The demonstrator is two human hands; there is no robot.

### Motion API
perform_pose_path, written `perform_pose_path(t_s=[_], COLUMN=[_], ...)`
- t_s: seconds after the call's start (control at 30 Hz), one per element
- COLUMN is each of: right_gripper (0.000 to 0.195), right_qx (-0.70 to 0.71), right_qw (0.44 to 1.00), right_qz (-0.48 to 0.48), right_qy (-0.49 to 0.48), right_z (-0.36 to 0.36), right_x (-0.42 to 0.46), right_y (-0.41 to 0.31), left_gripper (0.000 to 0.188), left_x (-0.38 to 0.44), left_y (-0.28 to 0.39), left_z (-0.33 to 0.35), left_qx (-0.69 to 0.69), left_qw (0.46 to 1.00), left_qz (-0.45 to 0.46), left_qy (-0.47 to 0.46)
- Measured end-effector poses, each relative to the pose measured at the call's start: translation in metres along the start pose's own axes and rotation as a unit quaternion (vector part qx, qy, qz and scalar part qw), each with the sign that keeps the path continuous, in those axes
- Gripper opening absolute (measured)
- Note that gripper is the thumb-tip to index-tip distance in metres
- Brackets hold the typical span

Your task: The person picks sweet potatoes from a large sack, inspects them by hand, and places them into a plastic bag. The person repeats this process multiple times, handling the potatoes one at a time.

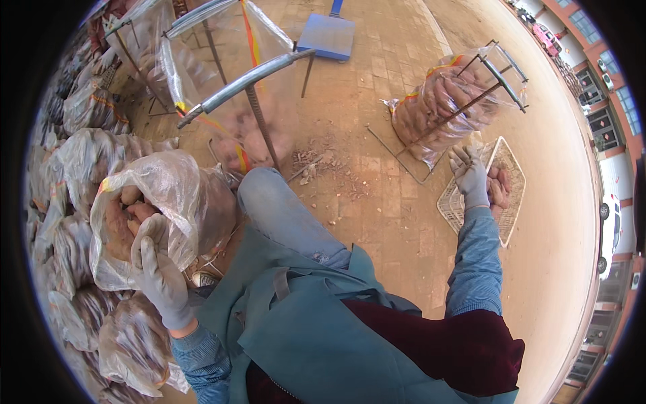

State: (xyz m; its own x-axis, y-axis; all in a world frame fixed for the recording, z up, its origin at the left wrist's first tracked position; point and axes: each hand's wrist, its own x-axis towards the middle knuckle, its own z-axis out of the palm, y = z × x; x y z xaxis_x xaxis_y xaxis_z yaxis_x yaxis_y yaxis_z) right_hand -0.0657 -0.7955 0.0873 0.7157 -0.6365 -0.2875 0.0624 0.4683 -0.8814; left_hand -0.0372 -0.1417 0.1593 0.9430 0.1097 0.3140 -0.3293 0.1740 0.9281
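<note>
My left hand [160,275], in a pale grey work glove, is at the mouth of an open clear plastic bag [176,177]. Its palm faces me and looks bare. Reddish sweet potatoes [123,222] show inside that bag. Off to the right, my right hand [468,174], gloved alike, hovers over the near side of a cream plastic crate [520,189], its fingers spread and slightly bent. Several sweet potatoes [498,184] lie in the crate. Just beyond this hand stands a filled plastic bag [444,101] on a metal rod frame [497,73].
A bag holder with padded bar [247,81] stands ahead, its clear bag [275,116] partly filled. Beyond is a blue platform scale [327,36]. Stacked filled bags [75,242] line the left. Dry debris [323,166] litters the paving. A white car [610,227] is far right.
</note>
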Motion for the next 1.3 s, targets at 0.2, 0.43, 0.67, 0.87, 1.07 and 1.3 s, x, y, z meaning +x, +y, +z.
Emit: perform_pose_path(t_s=[0.2,0.43,0.67,0.87,1.07,1.3], right_gripper=[0.041,0.038,0.051,0.063,0.055,0.051], right_qx=[-0.210,-0.208,-0.470,-0.481,-0.362,0.092], right_qw=[0.850,0.577,0.471,0.546,0.669,0.676], right_qz=[0.102,0.128,-0.163,-0.045,0.075,0.394], right_qy=[-0.472,-0.779,-0.728,-0.684,-0.645,-0.616], right_z=[0.227,0.465,0.580,0.588,0.571,0.501], right_x=[-0.151,-0.288,-0.349,-0.365,-0.303,-0.273], right_y=[0.092,0.134,0.295,0.302,0.300,0.222], left_gripper=[0.038,0.062,0.052,0.046,0.042,0.042], left_x=[-0.001,-0.037,-0.020,-0.007,-0.013,-0.034], left_y=[0.041,0.007,-0.050,-0.040,-0.026,0.032], left_z=[-0.049,-0.152,-0.189,-0.176,-0.165,-0.113], left_qx=[0.251,0.238,-0.027,-0.062,0.044,0.088], left_qw=[0.917,0.887,0.959,0.948,0.937,0.906], left_qz=[0.130,-0.011,0.029,0.002,0.036,0.142], left_qy=[0.280,0.396,0.281,0.313,0.344,0.388])
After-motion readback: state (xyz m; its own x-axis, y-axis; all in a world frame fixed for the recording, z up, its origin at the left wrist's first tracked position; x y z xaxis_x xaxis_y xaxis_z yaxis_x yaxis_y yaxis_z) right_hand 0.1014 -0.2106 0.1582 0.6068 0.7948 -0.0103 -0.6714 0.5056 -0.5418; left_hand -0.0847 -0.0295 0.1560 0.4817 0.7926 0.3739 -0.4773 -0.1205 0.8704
